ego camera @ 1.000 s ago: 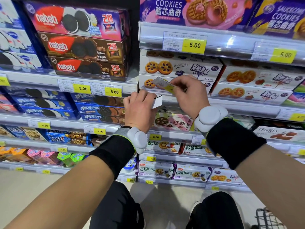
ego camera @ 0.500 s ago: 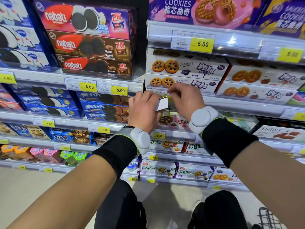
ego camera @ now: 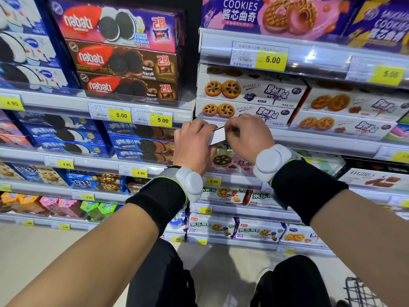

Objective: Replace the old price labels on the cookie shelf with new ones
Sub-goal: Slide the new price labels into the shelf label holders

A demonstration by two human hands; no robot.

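Both hands meet at the clear label rail (ego camera: 314, 140) under the white jam-cookie boxes (ego camera: 247, 103). My left hand (ego camera: 193, 144) grips a small white card (ego camera: 218, 136) at the rail's left end. My right hand (ego camera: 246, 135) pinches a price label (ego camera: 219, 128), seen edge-on as a thin strip, right at the rail's upper lip. Whether the label sits inside the rail is hidden by the fingers. Other labels stay in place: a yellow 5.00 label (ego camera: 261, 56) above and a 6.50 label (ego camera: 212, 181) below.
Nabati sandwich-cookie boxes (ego camera: 124, 60) fill the shelf to the upper left, with two 5.00 labels (ego camera: 141, 117) on its rail. Blue cookie packs (ego camera: 137, 142) stand below them. A wire basket (ego camera: 363, 293) stands on the floor at lower right, beside my knees.
My right hand has brought the price label down from in front of the cookie boxes to the rail, turning it edge-on. The left hand with the white card stayed close by.
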